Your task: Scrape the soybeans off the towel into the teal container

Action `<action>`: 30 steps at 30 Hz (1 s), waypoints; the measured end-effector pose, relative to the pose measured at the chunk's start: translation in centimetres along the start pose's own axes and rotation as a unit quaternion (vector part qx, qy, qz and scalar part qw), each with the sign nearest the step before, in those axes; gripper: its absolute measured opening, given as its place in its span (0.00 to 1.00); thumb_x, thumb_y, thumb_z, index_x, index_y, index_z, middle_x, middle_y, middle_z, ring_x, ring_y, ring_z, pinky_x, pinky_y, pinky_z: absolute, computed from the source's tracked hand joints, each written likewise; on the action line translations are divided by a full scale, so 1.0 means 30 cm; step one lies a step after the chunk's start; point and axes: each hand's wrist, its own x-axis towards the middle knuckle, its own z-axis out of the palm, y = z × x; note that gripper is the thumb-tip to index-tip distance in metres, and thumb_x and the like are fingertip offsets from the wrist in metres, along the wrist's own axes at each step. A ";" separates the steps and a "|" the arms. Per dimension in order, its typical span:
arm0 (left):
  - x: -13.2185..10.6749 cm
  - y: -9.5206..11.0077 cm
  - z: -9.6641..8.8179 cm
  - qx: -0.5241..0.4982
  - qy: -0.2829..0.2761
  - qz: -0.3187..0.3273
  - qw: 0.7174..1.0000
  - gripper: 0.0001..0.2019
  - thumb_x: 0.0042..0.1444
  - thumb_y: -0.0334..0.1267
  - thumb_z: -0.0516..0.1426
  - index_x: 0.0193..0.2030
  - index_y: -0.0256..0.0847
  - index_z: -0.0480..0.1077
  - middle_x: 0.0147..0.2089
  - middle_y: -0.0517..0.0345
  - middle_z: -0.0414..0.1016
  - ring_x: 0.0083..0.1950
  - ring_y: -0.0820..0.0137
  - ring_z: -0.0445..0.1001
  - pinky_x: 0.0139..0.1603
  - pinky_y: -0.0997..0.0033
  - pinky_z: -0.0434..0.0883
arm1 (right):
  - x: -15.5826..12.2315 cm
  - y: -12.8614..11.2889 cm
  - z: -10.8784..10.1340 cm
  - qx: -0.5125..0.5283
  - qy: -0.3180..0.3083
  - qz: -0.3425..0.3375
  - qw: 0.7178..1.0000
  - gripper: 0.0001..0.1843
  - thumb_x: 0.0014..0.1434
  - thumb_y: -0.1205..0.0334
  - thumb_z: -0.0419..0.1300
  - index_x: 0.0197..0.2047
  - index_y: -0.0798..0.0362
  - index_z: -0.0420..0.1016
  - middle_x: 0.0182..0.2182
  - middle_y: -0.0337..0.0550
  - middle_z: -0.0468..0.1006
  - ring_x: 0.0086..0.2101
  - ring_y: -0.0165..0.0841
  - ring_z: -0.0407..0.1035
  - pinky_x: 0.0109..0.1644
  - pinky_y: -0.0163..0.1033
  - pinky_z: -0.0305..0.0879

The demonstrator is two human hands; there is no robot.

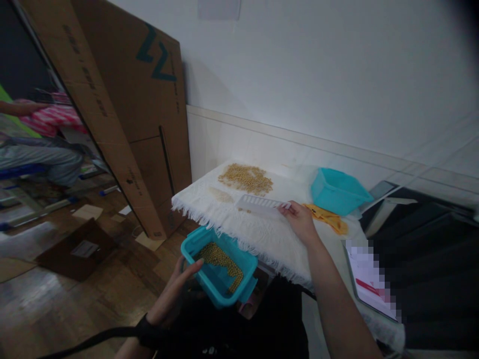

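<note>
My left hand [178,280] grips the near left rim of a teal plastic bin [250,259], thumb inside the edge. Dried yellow beans [220,258] cover part of its floor, and the bin is held just below the table's front edge. Over the white fringed cloth [279,239], my right hand [299,219] pinches one end of a white slotted plastic strip [258,203]. Behind the strip lies a spread pile of beans [247,178]. A few loose beans [244,210] rest in front of it, with a small pale patch to its left.
A second teal bin [337,192] stands at the table's back right, beside a yellow cloth [329,219]. A tablet [370,284] lies at the right edge. A tall cardboard box [142,114] leans at left; beyond it a person [37,149] sits.
</note>
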 end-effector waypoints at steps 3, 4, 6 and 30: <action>0.007 -0.012 0.003 -0.009 0.007 -0.001 1.000 0.47 0.48 0.53 0.72 0.72 0.54 0.55 0.63 0.38 0.77 0.51 0.45 0.85 0.51 0.44 0.79 | -0.019 -0.016 -0.006 -0.002 -0.016 -0.005 1.000 0.24 0.55 0.36 0.62 0.28 0.50 0.74 0.20 0.36 0.71 0.25 0.33 0.64 0.29 0.35 0.57; 0.010 -0.017 0.004 -0.012 0.010 0.001 1.000 0.48 0.48 0.53 0.72 0.72 0.54 0.55 0.63 0.38 0.77 0.51 0.45 0.85 0.51 0.44 0.79 | -0.029 -0.019 -0.008 -0.001 -0.022 -0.007 1.000 0.24 0.55 0.36 0.62 0.28 0.50 0.75 0.21 0.36 0.72 0.26 0.33 0.65 0.29 0.36 0.58; 0.013 -0.024 0.006 -0.016 0.015 0.002 1.000 0.48 0.48 0.53 0.72 0.72 0.54 0.55 0.64 0.38 0.77 0.51 0.45 0.85 0.51 0.44 0.79 | -0.053 -0.023 -0.013 -0.001 -0.028 -0.009 1.000 0.23 0.56 0.36 0.62 0.30 0.50 0.76 0.22 0.37 0.74 0.26 0.34 0.67 0.30 0.36 0.60; -0.029 -0.012 0.040 -0.016 -0.018 0.022 0.999 0.43 0.52 0.53 0.70 0.70 0.54 0.56 0.69 0.39 0.71 0.57 0.45 0.81 0.52 0.43 0.79 | -0.402 -0.205 -0.010 -0.042 -0.020 -0.037 0.998 0.14 0.65 0.51 0.58 0.42 0.41 0.85 0.34 0.41 0.87 0.32 0.40 0.81 0.35 0.39 0.74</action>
